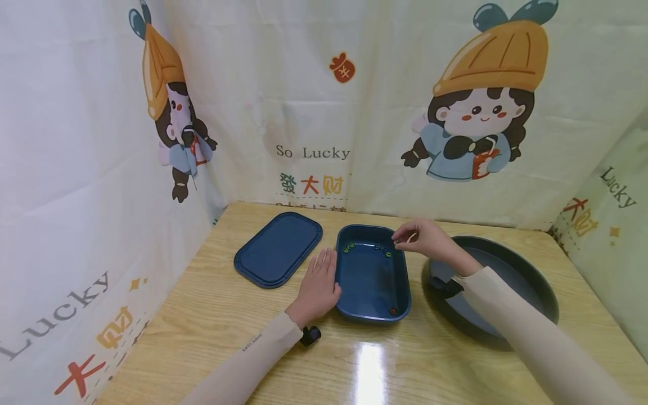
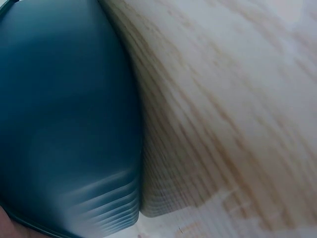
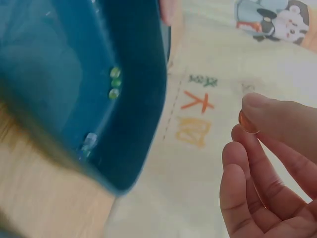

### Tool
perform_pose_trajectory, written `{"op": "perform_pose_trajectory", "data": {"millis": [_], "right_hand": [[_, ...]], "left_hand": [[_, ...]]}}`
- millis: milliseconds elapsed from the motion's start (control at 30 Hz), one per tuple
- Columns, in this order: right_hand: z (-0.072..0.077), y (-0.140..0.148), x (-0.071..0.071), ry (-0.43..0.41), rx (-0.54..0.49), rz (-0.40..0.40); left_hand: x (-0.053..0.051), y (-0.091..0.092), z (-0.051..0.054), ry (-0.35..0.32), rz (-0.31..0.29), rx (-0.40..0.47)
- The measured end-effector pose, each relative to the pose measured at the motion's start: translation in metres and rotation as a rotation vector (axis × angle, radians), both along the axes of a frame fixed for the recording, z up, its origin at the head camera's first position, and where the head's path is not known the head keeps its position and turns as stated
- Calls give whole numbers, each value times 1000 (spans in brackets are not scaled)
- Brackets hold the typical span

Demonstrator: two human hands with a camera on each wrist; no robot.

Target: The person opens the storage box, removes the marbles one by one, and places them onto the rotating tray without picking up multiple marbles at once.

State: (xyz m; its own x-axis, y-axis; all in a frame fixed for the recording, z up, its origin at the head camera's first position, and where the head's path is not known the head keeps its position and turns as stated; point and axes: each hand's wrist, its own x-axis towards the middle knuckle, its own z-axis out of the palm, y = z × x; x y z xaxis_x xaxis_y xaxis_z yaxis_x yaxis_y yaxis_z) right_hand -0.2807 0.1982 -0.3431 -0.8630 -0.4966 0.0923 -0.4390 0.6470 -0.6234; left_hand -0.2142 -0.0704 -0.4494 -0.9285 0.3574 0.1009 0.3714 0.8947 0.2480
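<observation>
A deep blue rectangular box (image 1: 372, 278) stands between the two hands. My left hand (image 1: 316, 289) lies with straight fingers against its left rim. Over the far right corner of the box, my right hand (image 1: 425, 241) pinches a small clear orange glass bead (image 3: 246, 123) between thumb and index finger. Inside the box, green glass beads (image 1: 349, 247) lie by the far left corner, and blue and green beads (image 1: 379, 247) by the far right. One reddish bead (image 1: 392, 310) sits at the near right corner. The left wrist view mostly shows the box's outer wall (image 2: 74, 109).
A flat blue lid (image 1: 278, 250) lies on the wooden table (image 1: 202, 315), left of the box. To the right stands a large dark round pan (image 1: 526, 287), partly under the right forearm. Printed curtains (image 1: 304, 112) hang behind the table and at both sides.
</observation>
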Motion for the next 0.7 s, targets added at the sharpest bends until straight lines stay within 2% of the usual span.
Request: {"op": "perform_pose_trajectory", "data": {"millis": [333,467,700], "right_hand": [[-1,55,18,8,-1,-142],[-2,77,20,11,6,-188],[-14,115,18,38,-11,-235]], "left_hand": [[0,1,-2,9,3,5],[-1,1,-3,14,9,1],[0,1,-1,12,7,11]]}}
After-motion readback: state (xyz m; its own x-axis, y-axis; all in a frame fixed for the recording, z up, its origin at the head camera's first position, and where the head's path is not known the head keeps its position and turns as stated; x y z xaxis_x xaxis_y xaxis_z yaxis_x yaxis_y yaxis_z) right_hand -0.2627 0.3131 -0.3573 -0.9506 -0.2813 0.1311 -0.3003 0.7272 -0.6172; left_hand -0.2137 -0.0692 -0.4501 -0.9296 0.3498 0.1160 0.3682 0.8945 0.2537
